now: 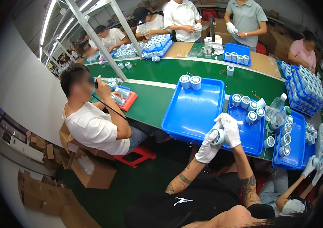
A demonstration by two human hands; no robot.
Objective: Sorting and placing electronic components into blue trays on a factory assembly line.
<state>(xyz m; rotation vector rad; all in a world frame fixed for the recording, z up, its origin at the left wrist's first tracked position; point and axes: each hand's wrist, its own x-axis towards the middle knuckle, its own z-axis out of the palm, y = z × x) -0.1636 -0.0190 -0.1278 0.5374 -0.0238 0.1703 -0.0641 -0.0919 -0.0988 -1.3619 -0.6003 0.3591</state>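
A long workroom with a green table [150,100], seen from above through the head camera I monitor; clock directions are taken from the wearer's hands. Centre: a light-blue cylinder [217,137], held in front of the near edges of two trays, its slotted end tilted toward 8 o'clock. The gloved left hand [206,149] is clamped on its near side; the gloved right hand [230,131] wraps the opposite side, fingers bent and close together. I cannot tell the exact placing of the hidden fingertips.

At 11 o'clock lies a large blue tray [193,108], with a pair of cylinders [190,82] in its far left corner. At 2 o'clock, a smaller blue tray [252,137] bears several more, one tipped over; just beyond it stand clear bottles [274,119]. At 9 o'clock I see a seated person [96,127] in white, near a red stool [140,154].
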